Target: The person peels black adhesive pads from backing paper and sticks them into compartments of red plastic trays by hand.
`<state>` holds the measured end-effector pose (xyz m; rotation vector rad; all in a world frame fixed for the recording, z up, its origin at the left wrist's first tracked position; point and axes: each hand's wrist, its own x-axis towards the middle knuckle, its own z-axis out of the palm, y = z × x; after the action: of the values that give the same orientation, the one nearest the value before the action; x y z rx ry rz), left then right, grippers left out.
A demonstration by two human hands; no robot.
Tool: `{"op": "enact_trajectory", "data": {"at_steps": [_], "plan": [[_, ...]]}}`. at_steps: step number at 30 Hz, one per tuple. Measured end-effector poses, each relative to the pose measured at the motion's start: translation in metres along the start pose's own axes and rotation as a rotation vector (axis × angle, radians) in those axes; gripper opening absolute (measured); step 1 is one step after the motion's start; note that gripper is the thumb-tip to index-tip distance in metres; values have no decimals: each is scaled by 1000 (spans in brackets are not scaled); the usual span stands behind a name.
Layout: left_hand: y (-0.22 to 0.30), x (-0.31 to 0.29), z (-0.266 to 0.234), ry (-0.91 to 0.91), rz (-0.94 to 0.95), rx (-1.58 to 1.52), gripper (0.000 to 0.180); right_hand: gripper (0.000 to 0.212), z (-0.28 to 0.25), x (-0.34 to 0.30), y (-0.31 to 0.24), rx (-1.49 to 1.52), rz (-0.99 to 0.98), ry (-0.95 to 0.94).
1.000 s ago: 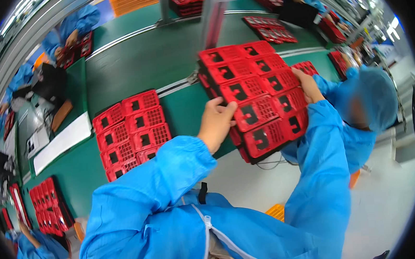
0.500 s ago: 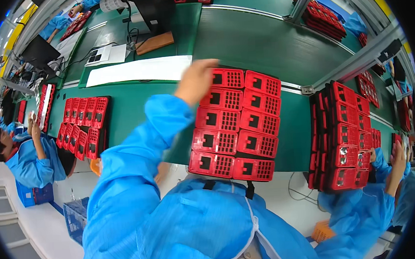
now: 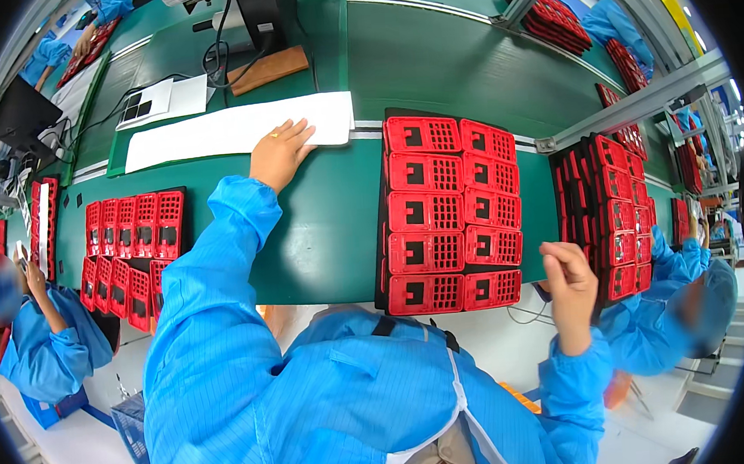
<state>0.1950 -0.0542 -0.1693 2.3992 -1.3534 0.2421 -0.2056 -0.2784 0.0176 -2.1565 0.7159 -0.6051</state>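
Observation:
My left hand [image 3: 283, 154] lies with its fingers outstretched on the near edge of a long white sheet [image 3: 202, 139]. To its right, a black tray [image 3: 388, 114] carries two columns of red phone-sized plastic frames [image 3: 427, 211], each with a dark square and a grid of holes. Beyond that tray's lower right corner, my right hand [image 3: 571, 283] is raised with its fingers curled together. Whatever those fingers may hold is hidden. The tray's front edge reaches the near edge of the green bench [image 3: 320, 235].
Stacked trays of red frames [image 3: 617, 215] stand close on the right. Another loaded tray [image 3: 134, 227] lies at left. A black device on a stand [image 3: 258, 24], cables and a brown block [image 3: 270, 70] sit behind the sheet. A metal post [image 3: 639, 101] crosses at right. Co-workers flank both sides.
My left hand has moved left from the tray's far corner onto the white sheet. My right hand has come in from the far right to beside the tray. The view has shifted.

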Motion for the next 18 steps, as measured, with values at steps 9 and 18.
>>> {"op": "enact_trajectory", "data": {"at_steps": [9,18], "plan": [[12,14,-36,193,-570,-805,33,14,40,-9,5,124,2,-115],[113,-13,-184,712,-304,-520,23,19,61,8,-13,292,-179,-207]]}}
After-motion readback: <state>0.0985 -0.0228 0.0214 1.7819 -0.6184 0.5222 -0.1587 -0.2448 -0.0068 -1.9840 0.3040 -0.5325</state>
